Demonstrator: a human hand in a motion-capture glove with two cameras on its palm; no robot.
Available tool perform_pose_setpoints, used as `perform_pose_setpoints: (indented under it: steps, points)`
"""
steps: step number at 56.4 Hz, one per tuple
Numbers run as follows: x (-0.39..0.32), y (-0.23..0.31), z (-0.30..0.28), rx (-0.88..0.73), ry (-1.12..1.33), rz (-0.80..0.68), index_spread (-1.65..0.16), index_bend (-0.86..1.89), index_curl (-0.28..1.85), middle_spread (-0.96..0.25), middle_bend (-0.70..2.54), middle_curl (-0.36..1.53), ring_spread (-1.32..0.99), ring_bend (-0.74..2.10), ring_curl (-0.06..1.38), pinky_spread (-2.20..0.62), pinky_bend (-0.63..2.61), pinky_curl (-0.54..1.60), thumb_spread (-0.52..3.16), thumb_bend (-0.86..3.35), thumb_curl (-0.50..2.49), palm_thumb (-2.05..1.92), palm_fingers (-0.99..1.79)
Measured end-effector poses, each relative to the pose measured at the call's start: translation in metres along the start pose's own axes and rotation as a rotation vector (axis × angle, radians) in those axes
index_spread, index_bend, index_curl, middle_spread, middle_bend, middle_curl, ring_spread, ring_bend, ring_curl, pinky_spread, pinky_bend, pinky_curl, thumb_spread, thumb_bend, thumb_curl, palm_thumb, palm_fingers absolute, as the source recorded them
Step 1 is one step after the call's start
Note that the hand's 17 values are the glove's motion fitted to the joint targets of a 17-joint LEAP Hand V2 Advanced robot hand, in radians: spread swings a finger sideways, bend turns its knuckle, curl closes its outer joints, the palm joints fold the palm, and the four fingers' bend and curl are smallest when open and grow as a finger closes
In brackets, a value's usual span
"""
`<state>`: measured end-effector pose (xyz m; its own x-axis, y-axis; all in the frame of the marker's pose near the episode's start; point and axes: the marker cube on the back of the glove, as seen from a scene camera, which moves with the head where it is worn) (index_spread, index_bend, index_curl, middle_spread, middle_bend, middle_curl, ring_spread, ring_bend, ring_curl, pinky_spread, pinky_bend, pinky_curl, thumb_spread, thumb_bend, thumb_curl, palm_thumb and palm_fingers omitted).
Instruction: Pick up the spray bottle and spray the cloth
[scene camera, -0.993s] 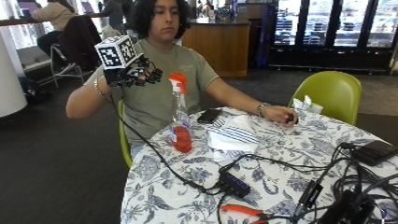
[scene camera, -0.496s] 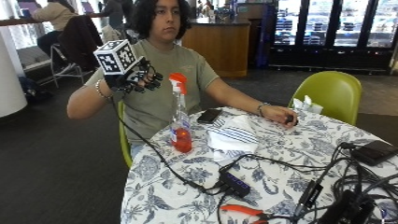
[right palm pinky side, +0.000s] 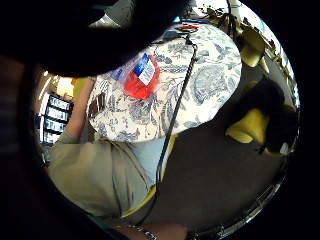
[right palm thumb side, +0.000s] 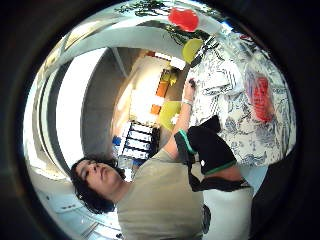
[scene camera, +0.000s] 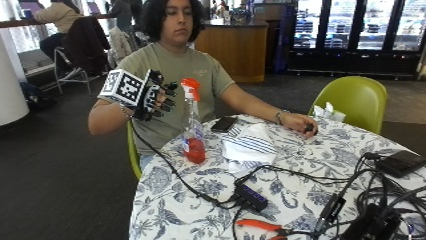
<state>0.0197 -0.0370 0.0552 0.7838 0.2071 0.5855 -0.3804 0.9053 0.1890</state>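
the gloved right hand (scene camera: 152, 96) is raised in the air off the table's left edge, level with the bottle's nozzle and just beside it without touching. its fingers (scene camera: 165, 93) are spread and only loosely bent, holding nothing; the back of the hand is hidden behind the glove's gear, so the thumb is hard to make out.

the spray bottle (scene camera: 193, 127) stands upright near the table's left edge, a slim clear plastic body with red liquid in its lower part and an orange-red trigger head. in the little finger side palm view its red base and a blue-and-white label (right palm pinky side: 145, 69) show, while its top is lost behind the dark edge of the hand.

the round table (scene camera: 200, 200) wears a white covering printed with blue-grey flowers; its right side is cut off. to the right of the bottle, toward the far edge, a dark phone (scene camera: 223, 124) lies flat, its near end touching the cloth (scene camera: 247, 148). the cloth is white with dark stripes, folded and a little rumpled, near the table's middle.

the bare left hand (scene camera: 301, 124) rests on the far edge, curled over something small and dark that cannot be identified. orange-handled pliers (scene camera: 261, 226) lie at the near edge, partly cut off.
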Motion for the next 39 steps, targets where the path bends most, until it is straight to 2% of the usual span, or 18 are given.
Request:
perform_pose_setpoints:
  steps: [14, 22, 39]
  points:
    - [0.009, -0.027, 0.014, 0.113, -0.152, 0.086, -0.31, 0.13, 0.23, 0.07, 0.2, 0.33, 0.0, 0.39, 0.3, 0.22, 0.27, 0.33, 1.09, -0.02, 0.33, 0.64, 0.33]
    - [0.009, -0.057, 0.024, 0.222, -0.322, 0.073, -0.28, 0.12, 0.23, 0.07, 0.21, 0.34, 0.0, 0.43, 0.31, 0.2, 0.25, 0.33, 1.05, 0.0, 0.35, 0.71, 0.36]
    - [0.014, -0.1, 0.044, 0.387, -0.284, 0.069, -0.22, 0.11, 0.22, 0.05, 0.26, 0.37, -0.03, 0.5, 0.34, 0.11, 0.23, 0.34, 0.89, -0.02, 0.4, 0.86, 0.51]
